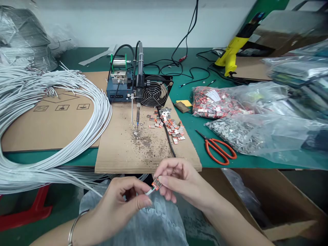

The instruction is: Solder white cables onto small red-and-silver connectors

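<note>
My left hand [128, 201] pinches a white cable [151, 191] near its end, where a green wire shows. Between the thumb and fingers of my right hand [176, 179] is a small USB connector [156, 184] with an orange-red body and metal shell. The cable end meets the connector; whether they are joined I cannot tell. Both hands are above my lap, just in front of the cardboard. Beyond them a soldering iron [139, 82] hangs tip down in a stand, over solder scraps. Loose USB connectors [175, 130] lie on the cardboard sheet [115, 160] to the right.
A large coil of white cables [102, 112] covers the left side. Behind the iron stand a blue soldering station [119, 92], solder spool [120, 62] and fan [155, 94]. To the right are orange-handled scissors [220, 150], bags of connectors [217, 102] and a yellow heat gun [232, 54].
</note>
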Motion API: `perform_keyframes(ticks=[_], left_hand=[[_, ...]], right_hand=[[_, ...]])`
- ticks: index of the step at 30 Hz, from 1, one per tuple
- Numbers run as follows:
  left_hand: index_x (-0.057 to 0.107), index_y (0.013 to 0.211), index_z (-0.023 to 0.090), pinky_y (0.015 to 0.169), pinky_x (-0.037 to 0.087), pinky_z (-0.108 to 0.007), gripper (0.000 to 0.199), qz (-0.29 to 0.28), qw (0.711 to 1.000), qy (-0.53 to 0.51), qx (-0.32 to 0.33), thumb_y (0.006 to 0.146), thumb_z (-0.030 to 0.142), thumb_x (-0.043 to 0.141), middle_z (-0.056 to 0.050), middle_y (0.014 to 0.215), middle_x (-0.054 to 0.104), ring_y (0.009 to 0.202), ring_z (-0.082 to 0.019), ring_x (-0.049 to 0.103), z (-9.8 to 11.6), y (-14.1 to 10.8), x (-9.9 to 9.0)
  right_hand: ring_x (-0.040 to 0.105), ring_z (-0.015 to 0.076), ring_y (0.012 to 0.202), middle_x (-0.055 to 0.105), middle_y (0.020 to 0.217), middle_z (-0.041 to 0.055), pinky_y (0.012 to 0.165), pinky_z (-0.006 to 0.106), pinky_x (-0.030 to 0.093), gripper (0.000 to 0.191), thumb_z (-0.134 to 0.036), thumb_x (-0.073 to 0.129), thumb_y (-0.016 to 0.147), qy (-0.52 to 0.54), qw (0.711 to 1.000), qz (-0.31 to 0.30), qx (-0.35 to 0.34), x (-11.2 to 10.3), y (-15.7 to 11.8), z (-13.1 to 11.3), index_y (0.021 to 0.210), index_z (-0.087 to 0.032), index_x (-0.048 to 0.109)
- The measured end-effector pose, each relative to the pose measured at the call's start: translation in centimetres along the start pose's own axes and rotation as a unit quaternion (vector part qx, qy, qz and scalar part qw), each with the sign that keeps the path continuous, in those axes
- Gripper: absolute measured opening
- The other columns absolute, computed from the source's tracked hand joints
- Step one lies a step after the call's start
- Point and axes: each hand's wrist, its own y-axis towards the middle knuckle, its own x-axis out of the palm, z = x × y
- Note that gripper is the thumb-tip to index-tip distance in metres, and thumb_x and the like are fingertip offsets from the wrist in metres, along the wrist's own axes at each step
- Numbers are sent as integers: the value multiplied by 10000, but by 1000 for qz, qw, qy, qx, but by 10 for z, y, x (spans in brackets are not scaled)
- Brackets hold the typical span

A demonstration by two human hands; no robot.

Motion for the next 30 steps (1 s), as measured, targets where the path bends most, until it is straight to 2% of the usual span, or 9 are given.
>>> perform_keyframes(ticks=[4, 7, 12, 19, 24, 30], left_hand=[[675, 911, 151, 550, 375, -221, 265, -22, 997, 71, 2, 841, 340, 503, -49, 736, 664, 605, -124, 499, 8, 0, -4], [690, 918, 194, 527, 347, -211, 239, -39, 992, 123, 14, 852, 286, 479, -22, 756, 682, 586, -110, 489, 19, 2, -6], [699, 911, 207, 492, 322, -192, 223, -44, 985, 165, 2, 822, 241, 497, 15, 642, 642, 524, -91, 427, 29, 4, -6], [688, 807, 188, 455, 284, -178, 186, -43, 972, 231, 14, 784, 206, 505, 38, 556, 574, 471, -75, 377, 32, 1, -4], [673, 801, 209, 459, 273, -181, 172, -50, 960, 274, 25, 794, 257, 508, 42, 559, 543, 482, -82, 376, 34, -1, -5], [658, 724, 162, 467, 272, -193, 185, -29, 935, 345, 82, 774, 164, 480, 38, 518, 497, 454, -78, 349, 31, -2, -3]], right_hand=[[533, 55, 416, 612, 515, -6, 384, 134, 437, 190, -302, 699, 689, -65, 997, 28, -21, 5, -4, -1, 703, -128, 626], [532, 73, 466, 601, 541, 5, 402, 152, 427, 137, -270, 663, 725, -116, 992, 23, -53, 9, -9, -4, 714, -140, 622], [508, 84, 492, 589, 566, 5, 433, 173, 411, 60, -203, 608, 753, -201, 975, 20, -91, 11, -15, -6, 735, -148, 626], [524, 110, 529, 611, 592, 18, 497, 206, 441, 73, -178, 576, 753, -311, 942, 32, -118, 15, -22, -8, 746, -156, 645], [525, 113, 544, 621, 616, 21, 507, 208, 437, 78, -178, 566, 762, -335, 935, 22, -113, 16, -23, -9, 756, -157, 641], [510, 106, 540, 601, 612, 10, 501, 205, 418, 63, -180, 578, 763, -301, 949, 14, -89, 15, -20, -6, 758, -160, 637]])
